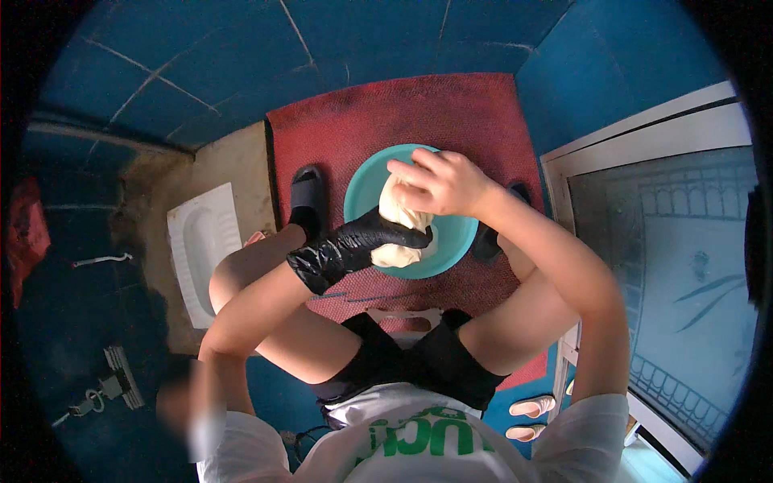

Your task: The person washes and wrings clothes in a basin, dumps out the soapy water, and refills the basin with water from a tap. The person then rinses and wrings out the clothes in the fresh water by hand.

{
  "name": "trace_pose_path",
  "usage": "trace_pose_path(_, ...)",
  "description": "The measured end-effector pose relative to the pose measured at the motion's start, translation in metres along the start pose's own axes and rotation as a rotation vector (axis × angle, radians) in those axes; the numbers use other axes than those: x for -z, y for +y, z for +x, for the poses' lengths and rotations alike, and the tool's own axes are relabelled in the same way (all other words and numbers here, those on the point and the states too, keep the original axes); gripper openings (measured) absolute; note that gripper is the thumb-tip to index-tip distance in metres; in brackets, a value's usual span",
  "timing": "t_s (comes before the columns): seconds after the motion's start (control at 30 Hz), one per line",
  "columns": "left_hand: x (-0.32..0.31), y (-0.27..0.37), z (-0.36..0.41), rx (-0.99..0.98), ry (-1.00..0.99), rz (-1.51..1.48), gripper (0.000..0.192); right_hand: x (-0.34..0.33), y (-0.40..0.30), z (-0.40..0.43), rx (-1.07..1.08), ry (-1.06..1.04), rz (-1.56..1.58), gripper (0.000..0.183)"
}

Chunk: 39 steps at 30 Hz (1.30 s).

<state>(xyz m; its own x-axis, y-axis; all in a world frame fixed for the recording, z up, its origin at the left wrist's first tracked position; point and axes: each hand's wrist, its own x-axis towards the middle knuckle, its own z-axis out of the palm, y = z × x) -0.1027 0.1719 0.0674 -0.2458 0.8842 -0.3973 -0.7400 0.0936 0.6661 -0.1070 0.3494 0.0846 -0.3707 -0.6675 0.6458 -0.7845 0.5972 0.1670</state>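
A bunched cream-coloured cloth (395,256) is between my two hands, over a turquoise plastic basin (456,259) on a red textured mat. My left hand (386,235), in a black glove, is closed around the lower part of the cloth, with a fold hanging below the fingers. Bare, my right hand (438,181) grips the upper part from the right, its fingers bent over the top. The basin's inside is partly hidden by the cloth and hands, and its contents cannot be made out.
The red mat (386,121) lies between my slippered feet, reaching the blue tiled wall. A white squat toilet (205,253) is set in the raised floor at left. A framed glass door (688,241) stands at right, with pale slippers (531,406) near it. A stool (410,317) is beneath me.
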Motion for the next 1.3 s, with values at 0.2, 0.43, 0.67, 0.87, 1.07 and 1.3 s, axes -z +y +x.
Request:
trace_pose_path(0.2, 0.046, -0.001, 0.034, -0.563, 0.205, 1.316, 0.037, -0.007, -0.003, 0.004, -0.179, -0.314, -0.225, 0.053)
trace_pose_path(0.43, 0.030, 0.019, 0.039, -0.583, 0.545, 1.527, 0.019, -0.023, -0.006, 0.005, -0.563, -0.629, 0.000, 0.026)
trace_pose_path(0.67, 0.040, 0.018, 0.036, -0.755, 0.673, 1.733, 0.019, -0.022, -0.013, 0.004, -1.044, -0.652, 0.327, 0.027)
trace_pose_path(0.87, 0.042, 0.027, 0.037, -0.760, 0.607, 1.858, 0.020, -0.020, -0.011, 0.001, -1.276, -0.647, 0.808, 0.015)
trace_pose_path(1.07, 0.038, 0.040, 0.042, -0.840, 0.586, 1.903, 0.022, -0.031, -0.011, -0.020, -1.431, -0.384, 1.121, 0.013)
trace_pose_path(1.3, 0.039, 0.051, 0.036, -0.980, 0.546, 1.925, 0.024, -0.022, -0.008, -0.007, -1.497, -0.372, 1.223, 0.020)
